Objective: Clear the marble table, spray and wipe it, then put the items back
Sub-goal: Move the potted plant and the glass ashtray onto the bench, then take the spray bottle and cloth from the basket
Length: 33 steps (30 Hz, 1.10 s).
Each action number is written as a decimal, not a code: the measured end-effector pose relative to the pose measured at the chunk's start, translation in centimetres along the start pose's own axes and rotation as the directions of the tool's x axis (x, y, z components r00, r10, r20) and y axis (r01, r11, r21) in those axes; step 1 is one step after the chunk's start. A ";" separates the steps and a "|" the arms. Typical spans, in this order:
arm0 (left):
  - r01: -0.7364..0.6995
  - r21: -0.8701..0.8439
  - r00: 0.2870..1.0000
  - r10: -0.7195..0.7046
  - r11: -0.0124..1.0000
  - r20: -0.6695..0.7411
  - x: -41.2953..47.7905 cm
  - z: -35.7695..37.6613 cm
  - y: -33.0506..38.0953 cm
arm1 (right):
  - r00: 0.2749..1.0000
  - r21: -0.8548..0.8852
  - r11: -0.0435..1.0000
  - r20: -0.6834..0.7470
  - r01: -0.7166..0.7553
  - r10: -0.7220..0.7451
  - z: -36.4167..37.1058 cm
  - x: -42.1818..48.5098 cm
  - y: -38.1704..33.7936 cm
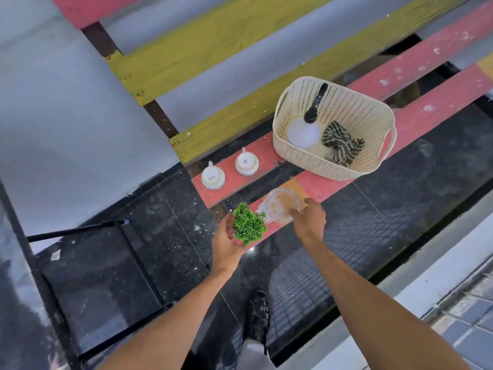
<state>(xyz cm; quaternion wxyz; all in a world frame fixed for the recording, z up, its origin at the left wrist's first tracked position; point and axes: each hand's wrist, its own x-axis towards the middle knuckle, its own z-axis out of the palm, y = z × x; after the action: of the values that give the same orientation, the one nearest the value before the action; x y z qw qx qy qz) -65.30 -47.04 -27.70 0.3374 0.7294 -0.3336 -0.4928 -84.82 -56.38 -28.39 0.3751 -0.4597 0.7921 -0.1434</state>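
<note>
My left hand (226, 243) holds a small green artificial plant (248, 226) just above the near plank of a pink bench (416, 116). My right hand (309, 217) grips the rim of a clear glass bowl (281, 205) that rests on that same plank. Two white cups (213, 178) (246, 162) stand upside down on the far plank. A cream perforated basket (333, 166) sits on the bench to the right; inside it are a white spray bottle (304, 132) with a black nozzle and a striped cloth (341, 144).
A black metal frame (80, 231) stands at lower left on the dark speckled floor (400, 209). Yellow and pink slats form the bench back (213, 41) against a grey wall. My sandalled foot (257, 316) is below. A white ledge (440, 276) runs at the right.
</note>
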 end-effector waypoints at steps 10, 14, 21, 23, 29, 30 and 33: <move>-0.148 0.225 0.985 0.122 0.963 0.125 -4.6 -6.3 11.4 | 0.973 -0.085 0.985 -0.161 0.151 -0.163 -9.0 -9.9 -6.5; -0.301 0.220 0.944 0.257 0.928 0.207 -2.9 -5.0 18.4 | 0.943 -0.053 0.977 -0.258 0.206 -0.213 -13.1 -9.4 -9.3; -0.357 0.198 0.916 0.301 0.913 0.264 5.3 2.6 24.6 | 0.943 -0.022 0.974 -0.248 0.226 -0.224 -16.6 0.3 -9.9; -0.321 0.236 0.929 0.256 0.917 0.268 8.4 5.3 25.1 | 0.961 -0.008 0.978 -0.183 0.209 -0.207 -16.6 4.4 -9.8; -0.218 0.262 0.947 0.140 0.940 0.288 15.6 12.6 25.0 | 0.994 -0.118 0.989 0.069 0.089 -0.081 -14.7 14.5 -8.5; -0.196 0.273 0.953 0.117 0.942 0.279 16.6 13.7 24.8 | 0.992 -0.142 0.987 0.108 0.077 -0.062 -14.1 15.9 -8.1; -0.174 0.257 0.955 0.099 0.951 0.279 18.3 15.4 24.4 | 0.984 -0.224 0.973 0.179 0.060 -0.019 -12.7 18.3 -7.2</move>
<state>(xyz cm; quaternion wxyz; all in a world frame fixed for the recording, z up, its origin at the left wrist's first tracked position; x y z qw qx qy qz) -78.24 -77.93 -21.14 0.2175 0.6727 -0.4914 -0.5086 -94.98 -77.08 -24.13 0.3851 -0.5262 0.7579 -0.0179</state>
